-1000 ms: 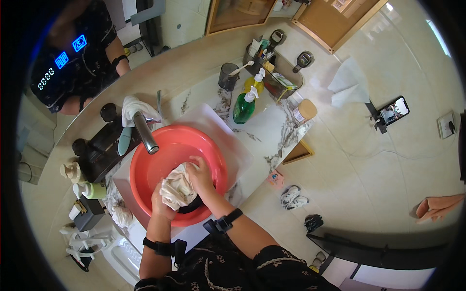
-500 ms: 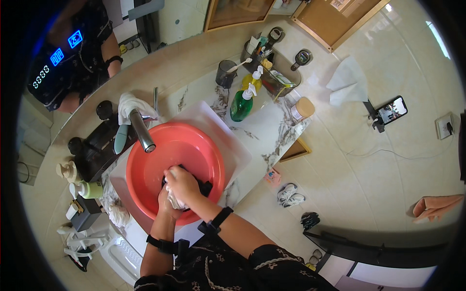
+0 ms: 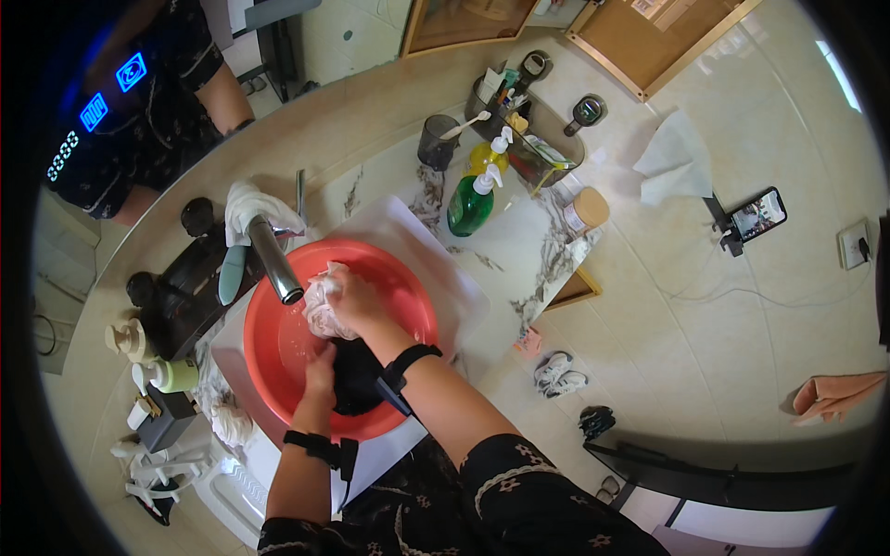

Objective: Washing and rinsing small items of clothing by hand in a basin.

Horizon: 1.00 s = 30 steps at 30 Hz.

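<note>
A coral-red plastic basin (image 3: 269,394) stands in the white sink (image 3: 394,222), under the chrome faucet (image 3: 273,262). At its far side my right hand (image 3: 355,304) is closed on a bunched pale pink cloth (image 3: 323,304). My left hand (image 3: 320,369) is lower in the basin, fingers loosely apart and apparently holding nothing. Beside it, a dark black cloth (image 3: 360,375) lies spread on the near right side, partly covered by my right forearm. A white cloth (image 3: 252,206) is draped over the back of the faucet.
Right of the sink, the marbled counter holds a green pump bottle (image 3: 470,204), a yellow pump bottle (image 3: 489,155), a dark cup (image 3: 436,144) and a lidded jar (image 3: 585,211). A light-green bottle (image 3: 174,375) stands at the left. A phone (image 3: 758,214) is mounted on the right wall.
My hands have separated. The right has lifted the pale cloth toward the basin's far side; the left stays lower. More of the black cloth now shows.
</note>
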Available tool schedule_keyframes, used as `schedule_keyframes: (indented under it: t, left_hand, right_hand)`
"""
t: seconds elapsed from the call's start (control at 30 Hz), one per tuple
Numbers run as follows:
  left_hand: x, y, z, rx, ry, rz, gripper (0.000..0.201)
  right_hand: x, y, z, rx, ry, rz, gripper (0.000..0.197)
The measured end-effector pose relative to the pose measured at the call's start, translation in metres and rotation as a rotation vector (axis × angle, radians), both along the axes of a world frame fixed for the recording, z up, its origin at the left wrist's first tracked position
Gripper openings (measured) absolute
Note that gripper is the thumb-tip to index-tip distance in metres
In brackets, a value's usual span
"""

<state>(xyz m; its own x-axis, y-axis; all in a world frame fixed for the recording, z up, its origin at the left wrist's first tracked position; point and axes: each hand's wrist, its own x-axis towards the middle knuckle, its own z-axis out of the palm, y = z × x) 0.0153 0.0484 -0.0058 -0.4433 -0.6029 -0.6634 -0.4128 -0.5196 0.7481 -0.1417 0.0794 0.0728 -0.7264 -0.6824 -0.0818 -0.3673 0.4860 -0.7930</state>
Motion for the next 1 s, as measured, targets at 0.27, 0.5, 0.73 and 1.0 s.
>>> schedule_keyframes:
  t: [0.27,0.5,0.73,1.0]
  left_hand:
    - [-0.002,0.023,0.032,-0.623,-0.442,-0.976,0.058]
    - [0.060,-0.029,-0.035,-0.470,-0.226,-1.073,0.043]
    - [0.021,-0.070,-0.006,0.378,0.127,0.134,0.048]
    - [0.022,-0.072,-0.028,0.626,1.083,-0.128,0.053]
  right_hand:
    - [0.043,0.010,-0.048,0.614,0.303,0.379,0.065]
    - [0.017,-0.007,-0.026,0.646,-0.080,0.610,0.053]
    - [-0.017,-0.013,-0.062,0.223,-0.203,0.057,0.062]
    - [0.088,-0.038,-0.001,0.049,-0.352,0.259,0.031]
